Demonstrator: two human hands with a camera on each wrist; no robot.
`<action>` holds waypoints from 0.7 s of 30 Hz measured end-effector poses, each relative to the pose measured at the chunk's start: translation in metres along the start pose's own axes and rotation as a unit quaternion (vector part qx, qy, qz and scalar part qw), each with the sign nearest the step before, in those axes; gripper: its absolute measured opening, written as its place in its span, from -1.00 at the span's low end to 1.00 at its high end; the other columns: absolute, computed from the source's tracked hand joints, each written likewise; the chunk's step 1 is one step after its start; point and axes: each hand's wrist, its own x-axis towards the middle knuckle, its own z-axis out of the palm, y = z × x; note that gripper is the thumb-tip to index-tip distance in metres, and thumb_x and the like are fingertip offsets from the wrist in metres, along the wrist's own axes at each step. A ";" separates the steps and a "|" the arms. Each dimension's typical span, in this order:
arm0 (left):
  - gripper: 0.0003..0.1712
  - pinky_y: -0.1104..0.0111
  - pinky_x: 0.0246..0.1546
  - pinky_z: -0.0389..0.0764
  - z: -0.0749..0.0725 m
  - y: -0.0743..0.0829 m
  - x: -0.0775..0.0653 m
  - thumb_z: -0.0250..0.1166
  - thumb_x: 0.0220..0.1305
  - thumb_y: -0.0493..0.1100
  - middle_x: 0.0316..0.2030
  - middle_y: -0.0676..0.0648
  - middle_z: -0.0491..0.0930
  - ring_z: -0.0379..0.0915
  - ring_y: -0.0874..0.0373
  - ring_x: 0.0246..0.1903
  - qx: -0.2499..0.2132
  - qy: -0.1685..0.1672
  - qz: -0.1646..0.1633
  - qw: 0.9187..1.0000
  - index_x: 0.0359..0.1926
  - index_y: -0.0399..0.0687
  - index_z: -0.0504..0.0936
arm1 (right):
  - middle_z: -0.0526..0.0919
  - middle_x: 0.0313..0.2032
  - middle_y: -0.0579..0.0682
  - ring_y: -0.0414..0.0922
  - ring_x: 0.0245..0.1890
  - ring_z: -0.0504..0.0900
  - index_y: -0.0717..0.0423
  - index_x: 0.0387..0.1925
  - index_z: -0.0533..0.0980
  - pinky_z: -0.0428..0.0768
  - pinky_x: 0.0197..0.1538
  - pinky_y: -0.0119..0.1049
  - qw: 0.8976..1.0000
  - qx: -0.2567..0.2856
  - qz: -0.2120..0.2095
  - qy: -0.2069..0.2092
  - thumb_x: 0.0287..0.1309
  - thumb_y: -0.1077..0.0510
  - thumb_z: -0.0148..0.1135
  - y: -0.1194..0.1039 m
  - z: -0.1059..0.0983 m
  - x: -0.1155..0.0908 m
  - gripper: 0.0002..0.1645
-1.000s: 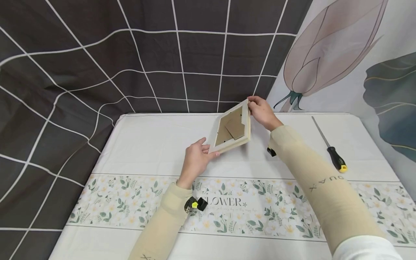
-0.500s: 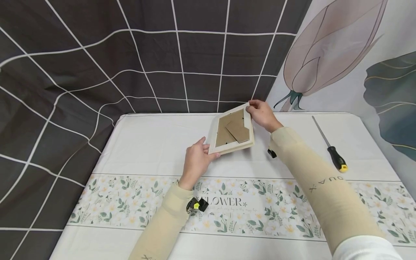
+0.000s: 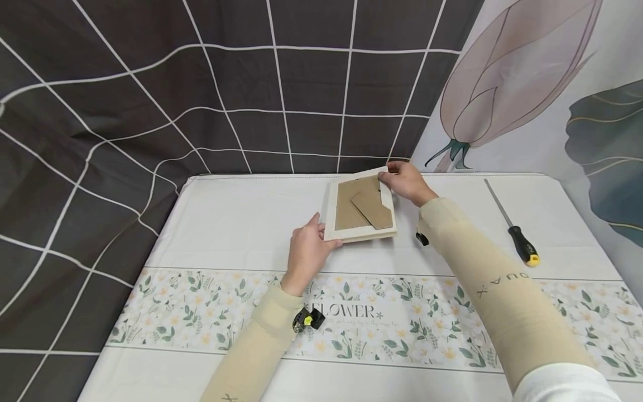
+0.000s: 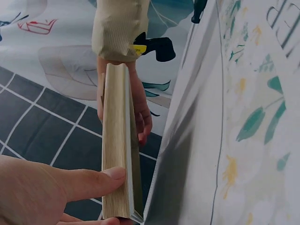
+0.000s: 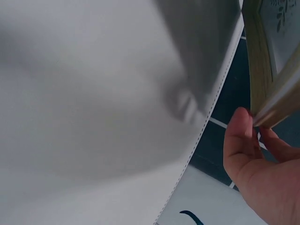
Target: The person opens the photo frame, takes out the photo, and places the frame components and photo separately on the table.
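A picture frame (image 3: 346, 209) with a pale wooden border is held up over the far part of the table, its brown backboard facing the head camera. A stand leg (image 3: 373, 211) lies slanted across that backboard. My left hand (image 3: 307, 251) grips the near left corner; in the left wrist view its thumb (image 4: 105, 182) presses on the wooden edge. At the far right corner, my right hand (image 3: 408, 183) pinches the border between thumb and fingers. The right wrist view shows the frame's front side (image 5: 260, 61), with a leafy pattern visible inside the border.
A screwdriver (image 3: 523, 245) with a black and yellow handle lies at the right of the table. White cloth with a floral band (image 3: 201, 312) covers the tabletop (image 3: 241, 223). A dark gridded curtain (image 3: 241, 84) hangs behind, and a flower-printed one (image 3: 532, 72) at the right.
The picture frame has tipped so its back faces the head camera more fully. Its far right corner has come lower and nearer, with my right hand following. The left hand has shifted slightly right.
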 end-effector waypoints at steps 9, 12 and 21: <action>-0.02 0.17 -0.01 0.67 0.006 0.000 -0.004 0.65 -0.09 -0.22 -0.11 -0.27 0.73 0.71 -0.04 -0.14 0.023 0.013 0.023 0.999 0.29 -0.58 0.38 | 0.40 0.26 0.35 0.16 0.17 0.41 0.41 0.37 0.26 0.42 0.26 0.05 0.999 -0.038 0.022 -0.013 0.36 0.07 0.06 0.003 0.001 0.001 -0.31; -0.03 0.15 -0.01 0.68 0.008 0.002 -0.004 0.65 -0.09 -0.23 -0.11 -0.29 0.72 0.70 -0.11 -0.10 0.033 0.017 0.028 0.999 0.29 -0.58 0.39 | 0.35 0.32 0.36 0.18 0.21 0.39 0.43 0.39 0.24 0.41 0.30 0.07 0.998 -0.048 0.025 -0.020 0.33 0.09 0.08 0.004 0.001 0.002 -0.27; -0.05 0.18 -0.14 0.73 0.017 0.008 -0.005 0.64 -0.08 -0.25 -0.10 -0.39 0.69 0.72 -0.17 -0.16 0.069 0.018 0.047 0.996 0.28 -0.59 0.38 | 0.33 0.32 0.39 0.20 0.21 0.38 0.48 0.38 0.22 0.42 0.29 0.06 0.997 -0.058 0.031 -0.027 0.30 0.16 0.08 0.013 0.000 0.004 -0.28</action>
